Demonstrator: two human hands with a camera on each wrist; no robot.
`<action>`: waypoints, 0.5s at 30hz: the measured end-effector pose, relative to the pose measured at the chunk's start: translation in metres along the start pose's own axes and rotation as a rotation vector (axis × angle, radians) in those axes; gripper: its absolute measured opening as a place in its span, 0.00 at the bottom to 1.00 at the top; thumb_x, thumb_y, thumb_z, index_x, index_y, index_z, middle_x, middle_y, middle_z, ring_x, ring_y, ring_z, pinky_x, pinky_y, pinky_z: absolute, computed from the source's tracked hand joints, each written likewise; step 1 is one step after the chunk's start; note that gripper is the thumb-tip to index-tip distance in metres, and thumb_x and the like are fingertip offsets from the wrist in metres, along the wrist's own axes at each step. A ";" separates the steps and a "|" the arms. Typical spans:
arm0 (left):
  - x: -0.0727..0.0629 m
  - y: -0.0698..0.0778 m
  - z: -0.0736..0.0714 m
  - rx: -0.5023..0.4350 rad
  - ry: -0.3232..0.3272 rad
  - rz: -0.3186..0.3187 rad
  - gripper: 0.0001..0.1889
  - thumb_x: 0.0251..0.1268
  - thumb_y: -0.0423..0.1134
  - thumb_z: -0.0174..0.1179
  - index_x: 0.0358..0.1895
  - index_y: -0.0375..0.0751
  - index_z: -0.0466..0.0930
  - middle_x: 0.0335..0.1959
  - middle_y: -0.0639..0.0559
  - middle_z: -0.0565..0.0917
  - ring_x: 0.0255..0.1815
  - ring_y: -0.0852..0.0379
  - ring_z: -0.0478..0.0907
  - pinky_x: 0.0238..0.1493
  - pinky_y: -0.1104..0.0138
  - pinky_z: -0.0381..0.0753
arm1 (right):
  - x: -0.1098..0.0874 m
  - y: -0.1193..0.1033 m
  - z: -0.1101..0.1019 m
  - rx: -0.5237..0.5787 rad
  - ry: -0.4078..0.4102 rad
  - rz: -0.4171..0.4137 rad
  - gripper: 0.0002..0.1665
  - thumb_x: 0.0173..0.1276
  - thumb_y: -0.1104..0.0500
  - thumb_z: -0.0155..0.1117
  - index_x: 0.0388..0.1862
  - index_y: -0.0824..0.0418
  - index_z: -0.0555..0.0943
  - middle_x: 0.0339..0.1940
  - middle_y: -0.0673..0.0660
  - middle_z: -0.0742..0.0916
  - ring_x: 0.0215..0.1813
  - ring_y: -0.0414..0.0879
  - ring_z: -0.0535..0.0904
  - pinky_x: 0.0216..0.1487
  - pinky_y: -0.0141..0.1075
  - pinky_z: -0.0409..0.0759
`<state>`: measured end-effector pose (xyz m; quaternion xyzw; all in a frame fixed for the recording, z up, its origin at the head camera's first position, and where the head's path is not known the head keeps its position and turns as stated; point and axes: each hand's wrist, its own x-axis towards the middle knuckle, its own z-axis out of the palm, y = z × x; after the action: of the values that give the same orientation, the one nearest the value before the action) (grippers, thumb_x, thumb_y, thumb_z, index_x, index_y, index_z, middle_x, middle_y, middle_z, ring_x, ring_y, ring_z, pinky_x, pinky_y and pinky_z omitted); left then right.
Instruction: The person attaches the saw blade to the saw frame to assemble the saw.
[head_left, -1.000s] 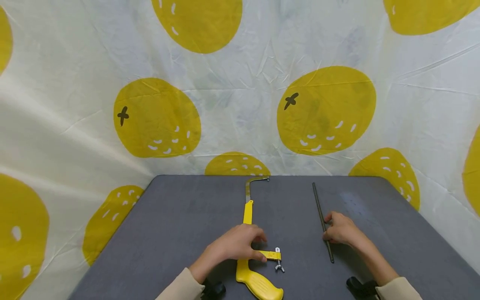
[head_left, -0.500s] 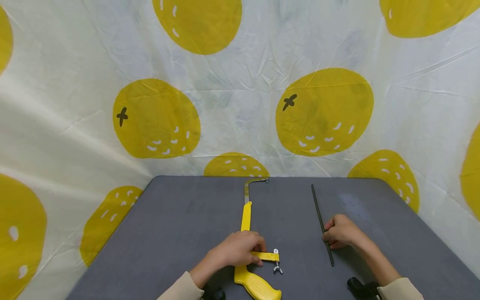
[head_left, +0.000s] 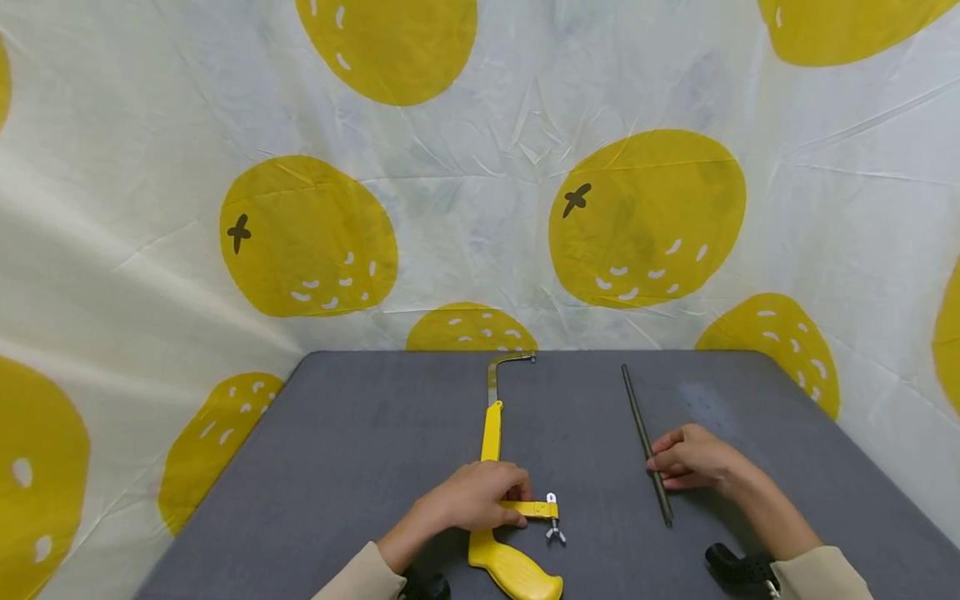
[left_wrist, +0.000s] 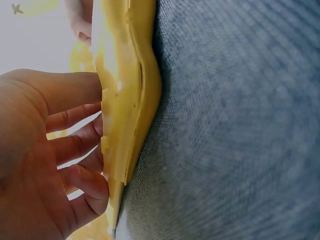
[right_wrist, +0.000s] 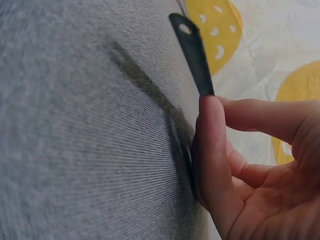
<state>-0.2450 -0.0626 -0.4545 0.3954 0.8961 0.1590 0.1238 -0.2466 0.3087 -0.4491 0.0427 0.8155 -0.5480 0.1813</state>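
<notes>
A yellow hacksaw frame [head_left: 517, 571] lies on the grey table with its handle toward me and its bent steel end at the far edge. My left hand [head_left: 480, 496] grips it just ahead of the handle, near the arm with the wing nut [head_left: 555, 533]. In the left wrist view, the thumb and curled fingers meet the edge of the yellow body [left_wrist: 125, 90]. To the right, my right hand [head_left: 693, 460] pinches a dark hacksaw blade [head_left: 636, 408] between thumb and fingers. In the right wrist view, the blade's holed end [right_wrist: 197, 57] stands off the cloth above its shadow.
The grey cloth-covered table [head_left: 375, 433] reaches back to a white curtain [head_left: 480, 225] printed with yellow fruit. A black strap device [head_left: 738, 567] sits at the right wrist, close over the table.
My left hand has lowered and closed its fingers on the hacksaw frame. My right hand has taken hold of the blade, turned slightly and raised its near end.
</notes>
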 end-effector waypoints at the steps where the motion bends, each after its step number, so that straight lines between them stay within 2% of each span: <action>1: 0.000 0.000 0.000 -0.002 -0.002 -0.001 0.08 0.66 0.50 0.71 0.40 0.59 0.81 0.32 0.68 0.77 0.30 0.71 0.72 0.34 0.74 0.73 | 0.000 0.000 -0.001 0.012 -0.004 0.007 0.23 0.68 0.66 0.68 0.55 0.77 0.72 0.37 0.57 0.85 0.34 0.43 0.84 0.39 0.38 0.88; 7: -0.001 0.000 0.001 -0.025 -0.018 -0.018 0.08 0.66 0.50 0.71 0.40 0.59 0.80 0.31 0.69 0.77 0.29 0.70 0.71 0.33 0.73 0.71 | 0.003 0.004 -0.002 0.084 -0.070 0.018 0.25 0.71 0.62 0.67 0.60 0.75 0.71 0.39 0.52 0.89 0.36 0.41 0.85 0.41 0.39 0.87; 11: -0.002 -0.002 0.003 -0.030 -0.031 -0.026 0.08 0.68 0.51 0.70 0.41 0.60 0.79 0.29 0.68 0.76 0.27 0.69 0.70 0.31 0.72 0.68 | 0.007 0.006 0.003 0.116 -0.160 -0.010 0.26 0.74 0.59 0.65 0.63 0.72 0.70 0.41 0.49 0.91 0.35 0.38 0.84 0.40 0.37 0.87; 15: -0.002 -0.003 0.003 -0.022 -0.036 -0.031 0.08 0.69 0.51 0.68 0.42 0.60 0.78 0.29 0.67 0.75 0.27 0.69 0.69 0.30 0.72 0.67 | 0.011 0.007 0.011 0.145 -0.214 -0.044 0.29 0.76 0.57 0.63 0.66 0.72 0.67 0.44 0.48 0.91 0.39 0.39 0.84 0.43 0.38 0.86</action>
<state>-0.2443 -0.0656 -0.4582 0.3830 0.8979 0.1599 0.1468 -0.2525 0.3002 -0.4624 -0.0210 0.7503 -0.6109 0.2517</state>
